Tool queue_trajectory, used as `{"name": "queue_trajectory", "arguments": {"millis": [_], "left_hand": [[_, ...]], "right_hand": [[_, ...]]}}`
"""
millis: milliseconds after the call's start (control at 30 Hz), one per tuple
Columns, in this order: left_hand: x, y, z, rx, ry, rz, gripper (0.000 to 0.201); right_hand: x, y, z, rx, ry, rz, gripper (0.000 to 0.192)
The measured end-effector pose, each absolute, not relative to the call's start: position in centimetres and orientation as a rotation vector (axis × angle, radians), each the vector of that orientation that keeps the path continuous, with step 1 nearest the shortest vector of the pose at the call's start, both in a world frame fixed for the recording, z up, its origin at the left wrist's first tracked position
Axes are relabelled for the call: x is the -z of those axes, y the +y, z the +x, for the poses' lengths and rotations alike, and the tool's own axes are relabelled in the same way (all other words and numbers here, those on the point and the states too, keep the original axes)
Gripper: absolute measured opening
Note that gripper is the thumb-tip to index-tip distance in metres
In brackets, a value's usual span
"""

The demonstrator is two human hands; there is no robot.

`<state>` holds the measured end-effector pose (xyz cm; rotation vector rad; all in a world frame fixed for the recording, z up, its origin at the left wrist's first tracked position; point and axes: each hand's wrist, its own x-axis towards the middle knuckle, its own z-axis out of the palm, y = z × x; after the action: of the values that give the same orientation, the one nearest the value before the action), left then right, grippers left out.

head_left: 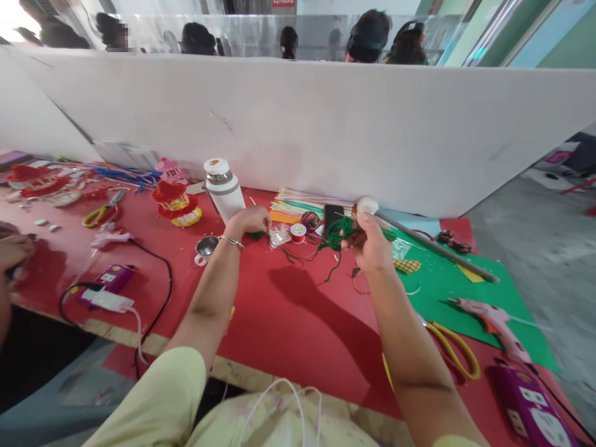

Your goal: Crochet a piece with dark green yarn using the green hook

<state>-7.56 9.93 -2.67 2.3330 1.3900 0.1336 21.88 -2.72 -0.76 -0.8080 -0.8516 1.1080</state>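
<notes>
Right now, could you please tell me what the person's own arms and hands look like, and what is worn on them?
Both forearms are bare. Pale yellow short sleeves cover the upper arms. The left hand has a thin silver bangle at its wrist. The right hand wears nothing visible.

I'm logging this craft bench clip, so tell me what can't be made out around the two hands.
Head view, the only one:
- Left hand: what its fingertips press by the foil scrap is covered by the fingers.
- Right hand: its grip on the green yarn is turned away; the ball is half hidden behind it.
- Yellow scissors: blades lie under the right forearm.
- Purple power strip: cut off by the bottom edge.
</notes>
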Motion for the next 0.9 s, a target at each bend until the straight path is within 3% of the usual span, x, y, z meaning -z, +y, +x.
{"name": "queue_trajectory", "arguments": {"millis": [100, 300, 600, 700, 800, 900], "left_hand": [[1.3, 9.3, -7.7, -0.331, 1.247, 2.245, 0.024], [-2.3, 6.6, -6.3, -1.422, 1.129, 1.929, 0.013], [-7.8, -2.6, -3.9, -2.499, 0.85, 1.586, 0.004], [-9.0, -4.6, -4.2, -2.919, 0.879, 1.346, 0.025], [-9.5, -5.2, -5.4, -2.842, 1.287, 1.543, 0.051], [-8.7, -4.3, -6.2, -2.434, 1.219, 1.795, 0.053]], "right_hand": [[0.7, -2.7, 21.9, -1.117, -0.84, -0.814, 0.033], [0.5, -2.8, 22.0, -1.125, -0.829, -0.823, 0.031], [0.6, -2.7, 22.0, -1.122, -0.849, -0.82, 0.033], [0.7, -2.7, 22.0, -1.122, -0.845, -0.824, 0.031], [0.5, -2.8, 22.0, -1.123, -0.838, -0.823, 0.033], [0.3, -2.9, 22.0, -1.14, -0.836, -0.821, 0.034]]}}
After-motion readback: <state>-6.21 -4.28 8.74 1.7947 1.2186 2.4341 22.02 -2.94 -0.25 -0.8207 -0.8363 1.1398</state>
